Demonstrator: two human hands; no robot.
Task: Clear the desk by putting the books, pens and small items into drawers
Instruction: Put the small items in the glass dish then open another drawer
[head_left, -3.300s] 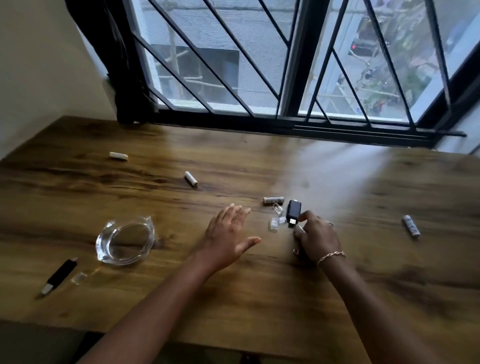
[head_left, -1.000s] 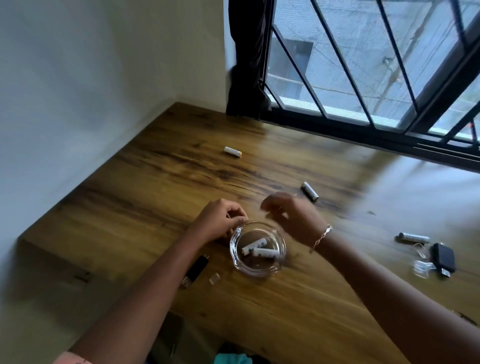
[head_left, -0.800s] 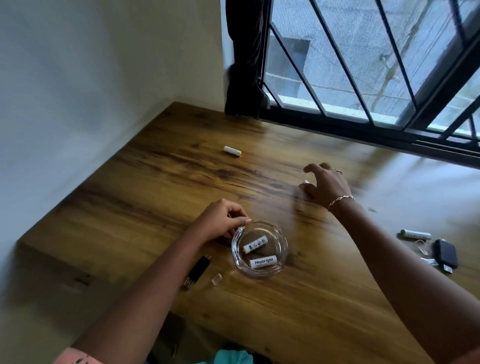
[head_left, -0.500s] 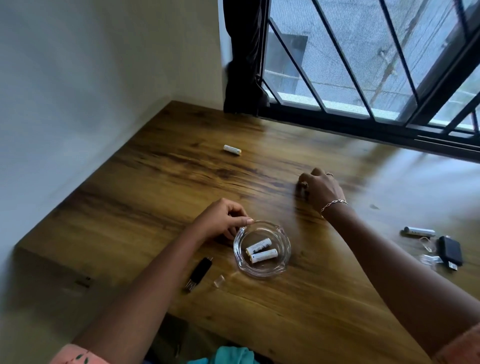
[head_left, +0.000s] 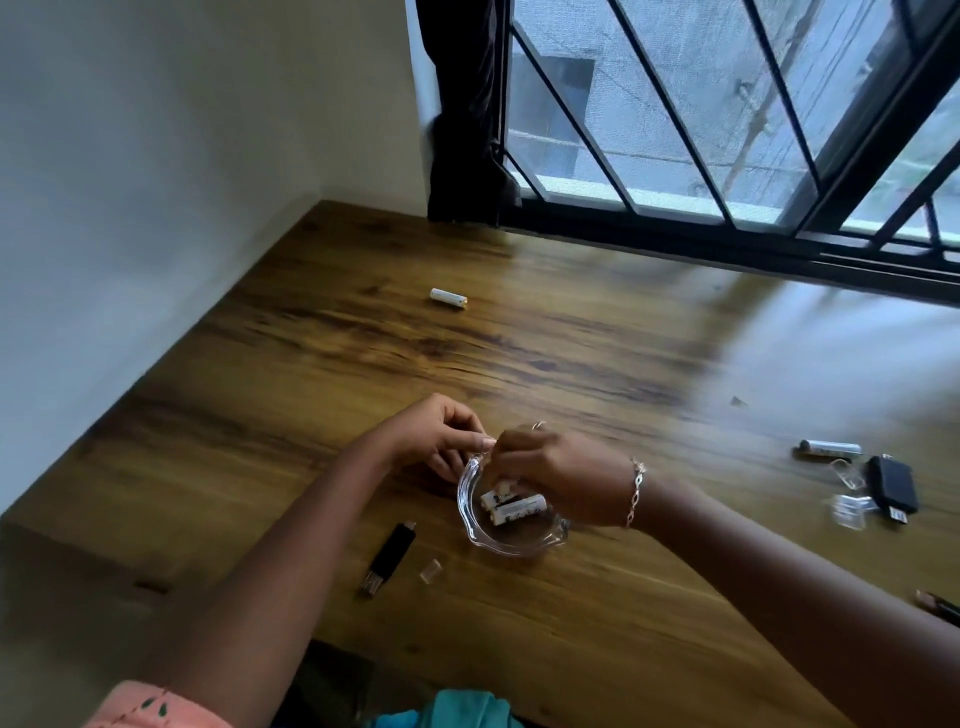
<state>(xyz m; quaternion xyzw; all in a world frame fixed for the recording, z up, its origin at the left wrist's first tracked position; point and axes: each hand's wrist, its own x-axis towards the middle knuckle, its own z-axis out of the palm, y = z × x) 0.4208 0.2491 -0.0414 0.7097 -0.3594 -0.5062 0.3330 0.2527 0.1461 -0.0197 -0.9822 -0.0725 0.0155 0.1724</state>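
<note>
Batteries (head_left: 519, 506) lie pooled in the glass ashtray (head_left: 514, 552), which looks like a way to carry many loose, rolling things to a drawer in one go. Left hand (head_left: 441, 441) sits at the ashtray's far-left edge, thumb and forefinger pinching the rim, most likely to keep the light dish from skating on the smooth desk (head_left: 571, 338). Right hand (head_left: 566, 480) hangs over the ashtray from its right side, fingertips bunched and dipped inside. They seem to pinch a white battery (head_left: 502, 487) just above those lying in the bottom, though the knuckles hide the contact.

Far beyond the ashtray, toward the window, lies a stray battery (head_left: 448, 298). Well to the ashtray's right lies another cell (head_left: 828, 447), beside a black USB dongle (head_left: 891, 486) and clear caps (head_left: 847, 512). Just left of the ashtray, nearer the person, a black USB stick (head_left: 389, 558) lies with its clear cap (head_left: 430, 570) beside it. No drawer is in view, so by my reading the clearing is at an early stage, with gathering first and stowing later.
</note>
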